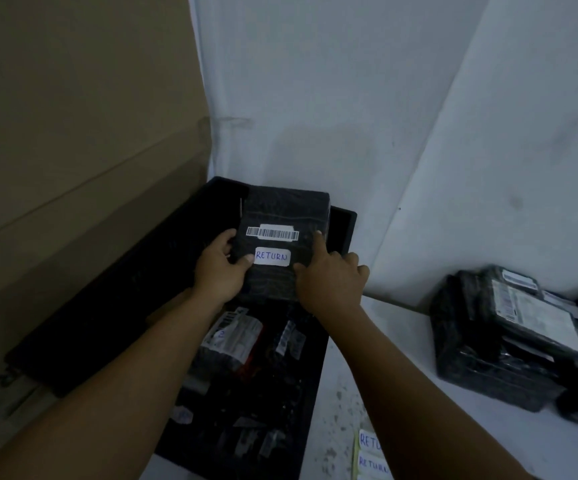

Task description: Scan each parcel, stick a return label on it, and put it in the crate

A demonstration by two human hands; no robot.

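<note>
**Parcel held over the crate: risks at the drop**

Cardboard stands as a tall sheet to the left of the grip, leaning along the far-left side of the black crate. A careless swing of the elbow on that side could knock it down over the crate.

The left hand grips the left edge of a black-wrapped parcel, thumb curled over the top face and touching the edge of the handwritten RETURN label. If the thumb drags as it lets go, it may lift or crease that label. Just above the label sits the barcode sticker, apparently well stuck, though one cannot tell for sure.

The parcel is tilted up toward the person, its far end over the crate's far part and above the parcels already inside. It seems the labelling is done and only the placing remains. Released from this tilt, it would likely slide or land crooked on the uneven pile beneath the grip.

The right hand is mostly open: the forefinger lies straight against the parcel's right edge, the thumb under the near corner, the other fingers loosely bent and off it. That side merely steadies, so the slick wrap could slip away rightward.

Well to the right of the grip lies a heap of unprocessed parcels, and near the right forearm a sheet of spare RETURN labels, which a returning arm could sweep off.
</note>
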